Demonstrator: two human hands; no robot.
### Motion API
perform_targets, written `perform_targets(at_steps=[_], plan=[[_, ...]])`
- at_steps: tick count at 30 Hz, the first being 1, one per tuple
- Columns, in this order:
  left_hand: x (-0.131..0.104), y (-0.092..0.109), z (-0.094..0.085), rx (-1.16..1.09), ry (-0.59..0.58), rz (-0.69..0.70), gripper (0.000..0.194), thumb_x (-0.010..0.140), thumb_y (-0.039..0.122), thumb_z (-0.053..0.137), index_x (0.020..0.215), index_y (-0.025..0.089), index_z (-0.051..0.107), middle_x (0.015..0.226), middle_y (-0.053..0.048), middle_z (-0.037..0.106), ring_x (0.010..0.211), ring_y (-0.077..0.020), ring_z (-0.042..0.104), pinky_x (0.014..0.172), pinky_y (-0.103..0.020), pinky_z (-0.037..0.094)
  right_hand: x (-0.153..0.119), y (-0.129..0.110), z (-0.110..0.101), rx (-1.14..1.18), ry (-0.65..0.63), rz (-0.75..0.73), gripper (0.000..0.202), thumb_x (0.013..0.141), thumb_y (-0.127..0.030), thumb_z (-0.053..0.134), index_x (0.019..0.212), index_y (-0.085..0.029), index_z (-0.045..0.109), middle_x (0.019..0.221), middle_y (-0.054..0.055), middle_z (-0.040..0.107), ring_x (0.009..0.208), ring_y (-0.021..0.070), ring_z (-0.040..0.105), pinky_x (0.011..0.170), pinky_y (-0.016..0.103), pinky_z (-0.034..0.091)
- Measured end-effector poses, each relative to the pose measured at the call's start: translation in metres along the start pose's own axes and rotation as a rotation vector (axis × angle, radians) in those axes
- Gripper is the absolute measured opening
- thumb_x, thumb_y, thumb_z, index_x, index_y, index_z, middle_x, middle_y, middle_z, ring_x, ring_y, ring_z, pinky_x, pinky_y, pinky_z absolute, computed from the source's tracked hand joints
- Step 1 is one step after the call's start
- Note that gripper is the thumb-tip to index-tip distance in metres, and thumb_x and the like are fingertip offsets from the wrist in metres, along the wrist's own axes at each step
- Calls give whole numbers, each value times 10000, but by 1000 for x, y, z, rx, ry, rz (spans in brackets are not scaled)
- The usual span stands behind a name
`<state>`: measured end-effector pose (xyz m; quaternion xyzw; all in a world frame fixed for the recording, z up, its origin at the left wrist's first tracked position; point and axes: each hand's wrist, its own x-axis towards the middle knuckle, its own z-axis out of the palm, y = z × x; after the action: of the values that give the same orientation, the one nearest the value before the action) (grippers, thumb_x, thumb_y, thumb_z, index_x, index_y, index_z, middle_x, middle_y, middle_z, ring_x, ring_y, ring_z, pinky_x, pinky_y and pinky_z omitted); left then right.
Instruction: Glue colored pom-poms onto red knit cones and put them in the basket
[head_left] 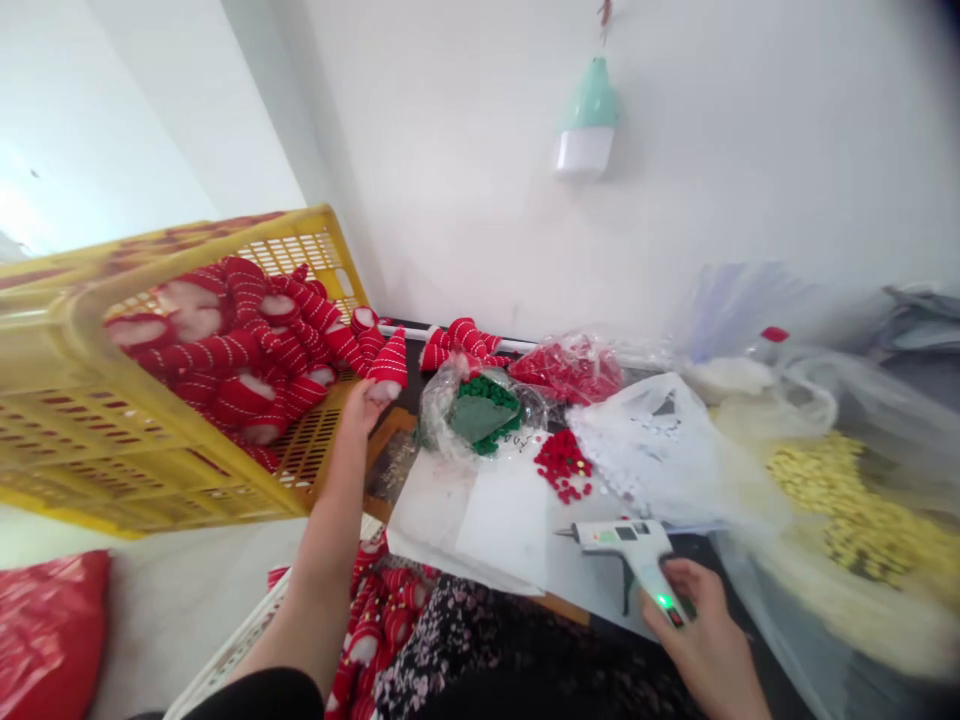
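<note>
Left hand (pixel 364 405) — red, white-striped cone (pixel 390 358); right hand (pixel 706 630): glue gun (pixel 630 543)

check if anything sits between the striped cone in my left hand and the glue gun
In this view, the white paper and the edge of the clear bag of green pieces lie between the cone and glue gun.

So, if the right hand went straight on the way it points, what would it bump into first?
Beyond the glue gun it holds, the right hand would probably meet the white plastic bag, though depth is unclear and it might pass above.
</note>
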<state>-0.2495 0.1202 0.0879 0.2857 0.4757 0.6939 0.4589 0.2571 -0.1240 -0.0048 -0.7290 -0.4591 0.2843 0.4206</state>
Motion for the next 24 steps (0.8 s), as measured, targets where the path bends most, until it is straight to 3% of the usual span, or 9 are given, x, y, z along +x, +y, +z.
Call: perform_targets(at_steps=[4,7,10,13,16,18,22,24], plan=[[-79,-23,-17,-107,-63,-52,312,719,205,694,1030,204,670,946,-60,789,899,-245,751,851,-383,616,-3,-22,3,332,36,39,665,587,-568,856,1087,-255,550,1018,80,771,977,306,753,818,382,618],[-135,-42,-22,-230,-243,-132,421,627,188,743,1047,211,717,1005,-82,814,966,-308,771,916,-430,616,-4,-36,2,470,22,80,624,571,-508,911,1040,-241,598,986,69,781,910,264,747,753,323,614],[-179,-58,-14,-269,-470,-266,526,599,216,764,1125,239,740,1191,-83,810,1128,-372,749,1069,-567,558,-8,-42,-1,548,-65,139,536,563,-481,944,927,-212,657,848,59,785,727,225,718,650,312,600],[-205,-68,9,-324,-604,-373,618,619,285,773,1235,257,730,1236,-91,799,1244,-408,706,1152,-651,477,-14,-44,-2,577,-89,175,490,532,-482,973,790,-197,668,720,57,774,607,214,686,582,327,588],[-217,-78,42,-345,-595,-470,629,708,465,799,1274,202,719,1218,-137,800,1267,-424,698,1093,-599,541,-18,-47,-3,543,-113,114,442,591,-503,961,748,-181,702,686,78,773,610,228,703,588,333,588],[-220,-87,67,-305,-557,-551,614,780,558,788,1249,167,718,1166,-155,809,1220,-407,729,1027,-552,593,-19,-51,-3,546,-149,64,397,666,-506,927,789,-174,747,785,109,813,711,256,753,672,355,615],[-221,-106,113,-216,-498,-690,471,819,468,820,1121,118,730,1005,-156,821,1092,-355,783,990,-479,625,-16,-64,-1,608,-203,-29,393,735,-492,881,987,-201,801,1042,124,846,997,321,797,927,448,631],[-220,-114,131,-181,-476,-709,381,822,367,826,1090,113,734,973,-148,820,1048,-332,795,972,-445,633,-13,-69,1,578,-219,-53,456,740,-506,867,1084,-216,793,1079,117,842,1055,332,785,952,464,630]])
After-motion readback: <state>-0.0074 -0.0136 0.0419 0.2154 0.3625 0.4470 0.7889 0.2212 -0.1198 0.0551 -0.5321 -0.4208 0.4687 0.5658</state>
